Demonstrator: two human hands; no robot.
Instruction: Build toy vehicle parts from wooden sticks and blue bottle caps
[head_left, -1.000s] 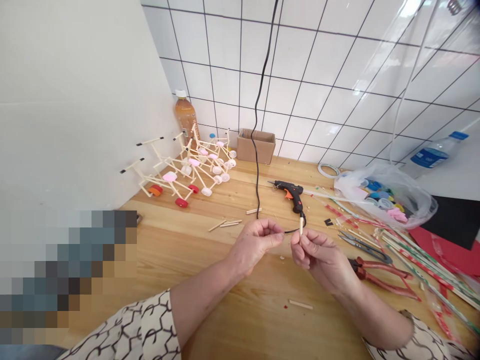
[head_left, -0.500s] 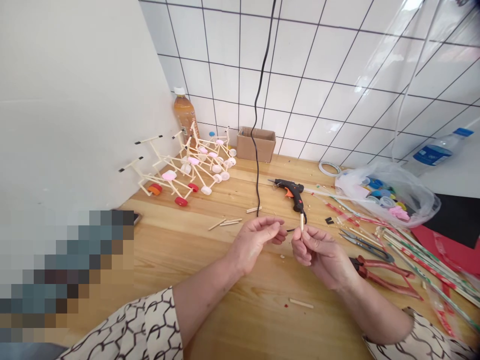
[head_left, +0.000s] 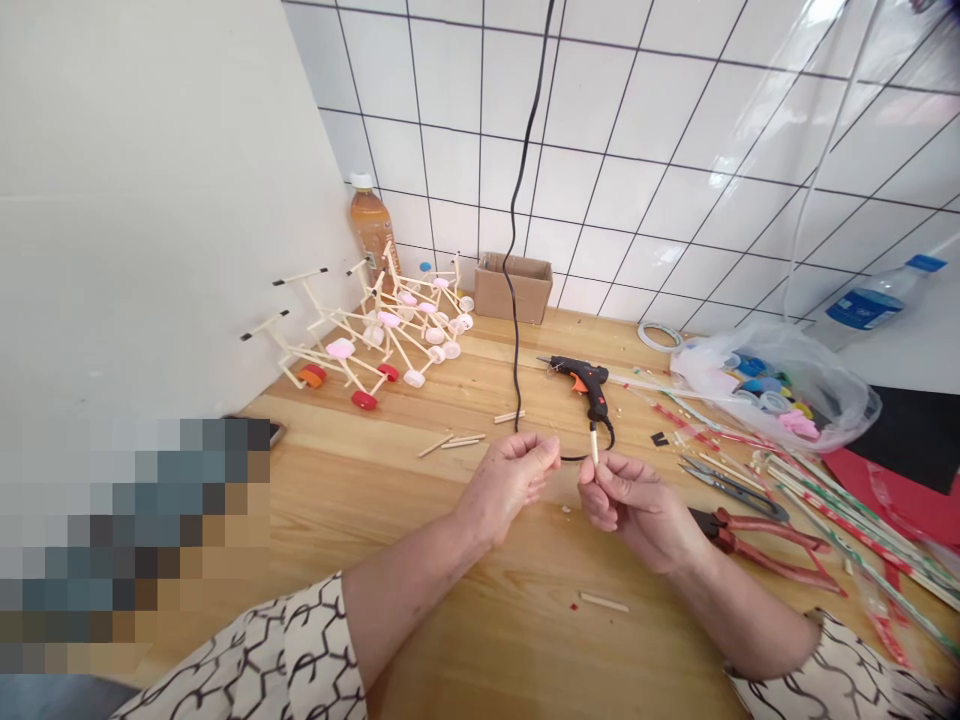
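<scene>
On the table [head_left: 420, 540], a bag [head_left: 844, 410] lies far right. The left hand [head_left: 510, 485], near the middle, has thumb and fingertips together; the right hand [head_left: 641, 510] is beside it. Pliers [head_left: 772, 528] lie farther right, a glue gun [head_left: 587, 374] beyond the hands. The right hand is clamped on a stick [head_left: 594, 440], one end up.

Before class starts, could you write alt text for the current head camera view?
A person's right hand holds a short wooden stick upright above a wooden table, the left hand beside it. Beyond them lies a black hot glue gun, with wheeled stick models to the left and pliers to the right.
</scene>
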